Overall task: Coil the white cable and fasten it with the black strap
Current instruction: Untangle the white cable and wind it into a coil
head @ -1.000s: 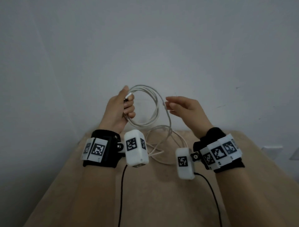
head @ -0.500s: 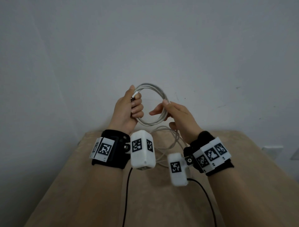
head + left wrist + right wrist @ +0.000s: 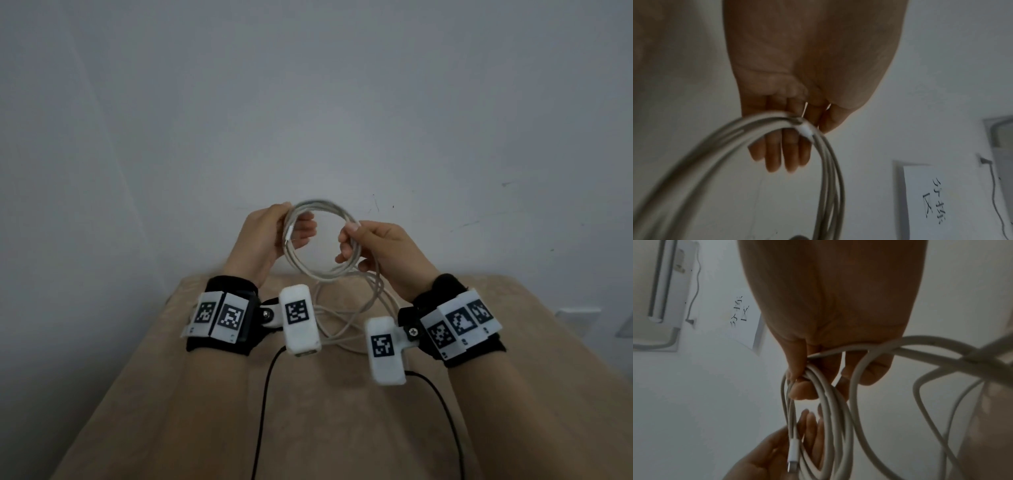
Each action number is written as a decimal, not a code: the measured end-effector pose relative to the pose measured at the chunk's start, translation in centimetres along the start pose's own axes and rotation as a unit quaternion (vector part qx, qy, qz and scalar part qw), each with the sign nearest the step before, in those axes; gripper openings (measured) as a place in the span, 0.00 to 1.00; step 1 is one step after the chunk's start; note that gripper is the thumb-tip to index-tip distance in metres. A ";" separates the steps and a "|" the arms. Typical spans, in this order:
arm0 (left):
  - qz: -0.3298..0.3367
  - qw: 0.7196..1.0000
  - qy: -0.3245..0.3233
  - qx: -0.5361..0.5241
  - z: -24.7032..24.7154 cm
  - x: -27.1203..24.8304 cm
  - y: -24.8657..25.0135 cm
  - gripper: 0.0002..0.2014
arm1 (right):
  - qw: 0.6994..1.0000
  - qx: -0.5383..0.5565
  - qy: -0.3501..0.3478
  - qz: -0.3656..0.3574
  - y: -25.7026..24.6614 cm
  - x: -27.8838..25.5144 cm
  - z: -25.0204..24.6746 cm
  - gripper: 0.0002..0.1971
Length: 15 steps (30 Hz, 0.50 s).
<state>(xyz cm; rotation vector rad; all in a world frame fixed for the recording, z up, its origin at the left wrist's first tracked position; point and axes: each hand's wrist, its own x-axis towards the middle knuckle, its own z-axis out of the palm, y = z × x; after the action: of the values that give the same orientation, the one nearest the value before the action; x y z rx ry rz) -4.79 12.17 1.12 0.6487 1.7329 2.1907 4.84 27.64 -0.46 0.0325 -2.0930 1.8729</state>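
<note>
The white cable (image 3: 318,272) is wound into a round coil held up in front of the wall. My left hand (image 3: 291,222) holds the coil's left side between thumb and nearly straight fingers (image 3: 774,155), and a white connector (image 3: 805,130) lies across them. On the coil's right side my right hand (image 3: 349,236) pinches the strands between thumb and curled fingers (image 3: 797,381). The rest of the cable (image 3: 346,329) hangs down from the right hand in loose loops onto the table. No black strap shows in any view.
A beige table (image 3: 342,428) lies below the hands and ends at a plain grey wall. Two black wires (image 3: 263,394) run from the wrist cameras back toward me. A wall socket (image 3: 579,313) sits low on the right.
My right hand, open and apart from the coil a second ago, has come in and taken hold of its right side. The left hand's fingers have straightened while still holding the coil.
</note>
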 end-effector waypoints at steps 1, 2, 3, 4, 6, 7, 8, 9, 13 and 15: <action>0.014 0.999 -0.006 0.039 0.0 0.0 0.2 0.17 | 1.000 -0.029 -0.010 0.007 0.0 -0.1 0.0 0.14; 0.025 0.996 -0.015 0.082 0.1 -0.1 0.4 0.17 | 0.998 -0.059 -0.022 0.012 -0.1 -0.1 0.0 0.14; 0.035 0.991 -0.025 0.130 0.2 -0.2 0.6 0.18 | 0.995 -0.086 -0.037 0.014 -0.1 -0.2 0.1 0.14; 0.048 0.981 -0.031 0.183 0.4 -0.2 0.7 0.18 | 0.993 -0.107 -0.051 0.016 -0.2 -0.2 0.1 0.14; 0.083 0.956 -0.041 0.279 0.6 -0.3 0.6 0.18 | 0.989 -0.127 -0.073 0.024 -0.5 -0.3 0.2 0.14; 0.091 0.944 -0.049 0.312 0.7 -0.3 0.4 0.18 | 0.987 -0.135 -0.081 0.028 -0.6 -0.3 0.3 0.14; 0.086 0.937 -0.064 0.333 0.9 -0.3 0.3 0.19 | 0.985 -0.143 -0.088 0.030 -0.7 -0.3 0.3 0.14; 0.075 0.931 -0.083 0.347 1.1 -0.3 0.1 0.21 | 0.983 -0.152 -0.093 0.032 -0.8 -0.3 0.3 0.14; 0.044 0.910 -0.114 0.397 1.6 -0.2 -0.3 0.23 | 0.980 -0.165 -0.104 0.037 -0.8 -0.5 0.3 0.16; 0.050 0.902 -0.108 0.416 1.6 -0.1 -0.5 0.22 | 0.981 -0.159 -0.102 0.038 -0.8 -0.5 0.3 0.16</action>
<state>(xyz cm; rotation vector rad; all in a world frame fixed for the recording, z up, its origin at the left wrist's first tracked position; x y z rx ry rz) -3.93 13.64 0.87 1.1243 2.5118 1.2620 5.39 27.13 0.11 0.0717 -2.5436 1.6116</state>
